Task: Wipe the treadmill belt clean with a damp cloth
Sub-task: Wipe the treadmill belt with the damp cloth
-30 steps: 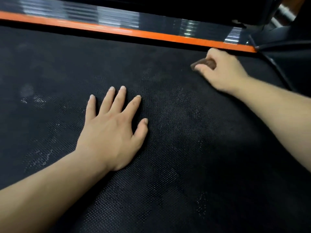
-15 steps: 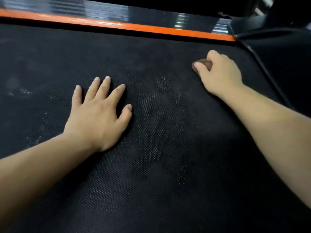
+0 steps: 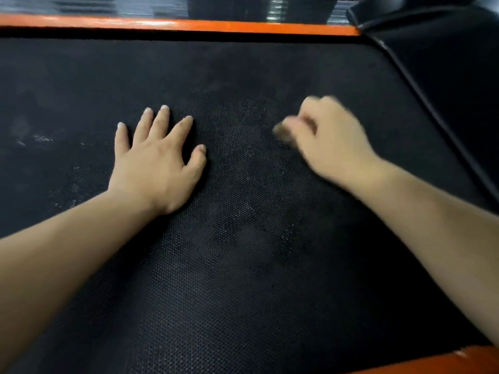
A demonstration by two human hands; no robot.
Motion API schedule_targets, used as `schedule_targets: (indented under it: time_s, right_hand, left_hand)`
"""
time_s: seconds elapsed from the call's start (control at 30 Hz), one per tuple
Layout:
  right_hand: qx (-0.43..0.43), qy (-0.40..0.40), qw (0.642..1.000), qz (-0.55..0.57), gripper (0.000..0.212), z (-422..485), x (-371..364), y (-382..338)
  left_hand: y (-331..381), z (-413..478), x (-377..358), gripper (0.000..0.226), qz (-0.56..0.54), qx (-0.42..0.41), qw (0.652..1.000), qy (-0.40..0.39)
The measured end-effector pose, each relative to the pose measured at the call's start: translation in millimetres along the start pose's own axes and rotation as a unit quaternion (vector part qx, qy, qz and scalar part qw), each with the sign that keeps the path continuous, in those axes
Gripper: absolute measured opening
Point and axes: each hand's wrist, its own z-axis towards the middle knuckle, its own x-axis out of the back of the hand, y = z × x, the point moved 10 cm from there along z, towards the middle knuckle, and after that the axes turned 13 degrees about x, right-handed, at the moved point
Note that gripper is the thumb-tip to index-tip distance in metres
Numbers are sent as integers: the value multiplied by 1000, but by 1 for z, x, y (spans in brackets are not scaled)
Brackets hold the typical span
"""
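The black textured treadmill belt [image 3: 243, 265] fills the view, with pale dusty marks at its left side. My left hand [image 3: 159, 163] lies flat on the belt, palm down, fingers spread. My right hand [image 3: 329, 141] is blurred with motion near the belt's middle right, closed around a small brown cloth [image 3: 282, 133]. Only a bit of the cloth shows past my thumb and fingers; it touches the belt.
An orange side rail [image 3: 189, 24] runs along the belt's far edge, with a glossy dark strip beyond it. A black motor cover [image 3: 445, 63] rises at the right. Another orange rail corner [image 3: 445, 363] shows at the bottom right.
My right hand has slid the cloth away from the far orange rail, toward the belt's middle and closer to my left hand. The left hand stays flat on the belt.
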Motion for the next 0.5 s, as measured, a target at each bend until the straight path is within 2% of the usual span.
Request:
schedule_targets:
  time_s: [0.07,0.13,0.2,0.27,0.33,0.4,0.5]
  right_hand:
    - [91,-51,988,110,33,-39,-8,-55]
    - [161,-102,973,131,33,-58,-11,-74]
    - [149,-57,986,53,38,-37,1,-45]
    - [51,-8,999,-10,43,-15,13,6]
    - [-19,20,1000,-16,41,-17,16,28]
    - [6,2,1000,-6,37,-42,12,0]
    - [119,-61,987,94,35,-97,9,-71]
  left_hand:
    - [0,-1,2,74,-3,-1,1000,3]
    - [0,-1,2,73,-3,0,1000,6]
    - [0,-1,2,68,-3,-2,1000,4]
    - [0,-1,1,64,-3,-4,1000,-1]
    - [0,-1,1,63,-8,-5,1000,-3]
    - [1,-2,0,62,-10,-6,1000,-6]
    - [3,-4,6,61,-25,-5,1000,1]
